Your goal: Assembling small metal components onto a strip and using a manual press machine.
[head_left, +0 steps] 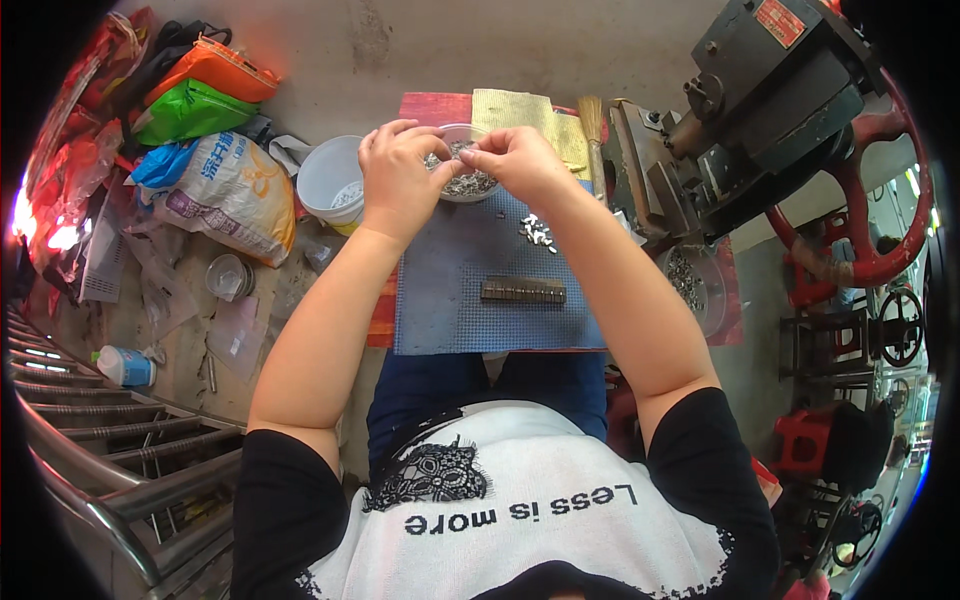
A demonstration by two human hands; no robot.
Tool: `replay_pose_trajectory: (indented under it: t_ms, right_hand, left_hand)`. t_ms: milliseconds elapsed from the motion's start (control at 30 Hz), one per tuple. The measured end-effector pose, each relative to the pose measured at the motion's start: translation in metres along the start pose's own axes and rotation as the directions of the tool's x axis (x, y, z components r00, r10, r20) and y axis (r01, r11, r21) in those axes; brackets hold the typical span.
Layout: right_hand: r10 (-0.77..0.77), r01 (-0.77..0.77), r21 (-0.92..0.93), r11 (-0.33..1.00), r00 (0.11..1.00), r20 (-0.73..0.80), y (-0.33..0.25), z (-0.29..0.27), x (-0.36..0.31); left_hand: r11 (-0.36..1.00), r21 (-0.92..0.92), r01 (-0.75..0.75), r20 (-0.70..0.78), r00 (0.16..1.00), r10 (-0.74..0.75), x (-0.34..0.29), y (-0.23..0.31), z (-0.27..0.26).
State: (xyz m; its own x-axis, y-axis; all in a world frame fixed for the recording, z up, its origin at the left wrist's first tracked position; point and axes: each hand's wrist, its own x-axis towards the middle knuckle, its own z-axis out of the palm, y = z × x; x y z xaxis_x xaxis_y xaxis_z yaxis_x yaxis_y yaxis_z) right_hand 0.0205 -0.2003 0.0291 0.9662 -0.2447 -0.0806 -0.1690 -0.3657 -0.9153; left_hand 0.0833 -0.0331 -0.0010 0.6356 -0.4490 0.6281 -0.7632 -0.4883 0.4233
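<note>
Both my hands are over a clear round bowl (467, 190) of small grey metal pieces at the far side of the work table. My left hand (400, 165) is curled at the bowl's left side, thumb and fingers bent together. From the right, my right hand (518, 160) pinches thumb against fingers above the pieces. Whatever lies between the fingertips is too small to make out. Nearer to me, a slotted dark metal block (523, 291) lies on the blue textured mat (440, 305). Several shiny small metal pieces (538, 233) are heaped between block and bowl.
Left of the table stands a white bucket (325, 175). A yellow cloth (520, 105) and a brush (591, 125) lie at the far edge. A dark machine press (785, 110) with a red wheel rises right, above another bowl of pieces (705, 295). Metal railing (120, 490) is at lower left.
</note>
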Motion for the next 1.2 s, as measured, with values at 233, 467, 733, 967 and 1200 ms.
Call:
replay_pose_trajectory:
  t_ms: [233, 467, 733, 967, 1200]
  right_hand:
    - [0.021, -0.033, 0.075, 0.997, 0.987, 0.159, -0.002, -0.021, -0.041]
    - [0.122, -0.083, -0.239, 0.967, 0.981, 0.152, 0.031, 0.001, -0.102]
    - [-0.022, 0.049, -0.290, 0.956, 0.995, 0.094, 0.046, 0.013, -0.103]
    - [-0.037, 0.078, -0.383, 0.920, 0.993, 0.114, 0.043, 0.007, -0.102]
    - [0.072, -0.007, -0.369, 0.929, 0.984, 0.164, 0.039, -0.013, -0.109]
  left_hand:
    - [0.999, -0.007, -0.052, -0.067, 0.996, 0.051, -0.025, 0.020, -0.024]
    - [0.943, -0.283, 0.175, 0.276, 0.957, -0.094, -0.101, 0.061, -0.033]
    - [0.959, -0.157, 0.237, 0.348, 0.922, -0.170, -0.115, 0.069, -0.024]
    - [0.946, -0.189, 0.264, 0.336, 0.922, -0.190, -0.116, 0.068, -0.021]
    - [0.953, -0.189, 0.235, 0.297, 0.939, -0.173, -0.119, 0.068, -0.019]
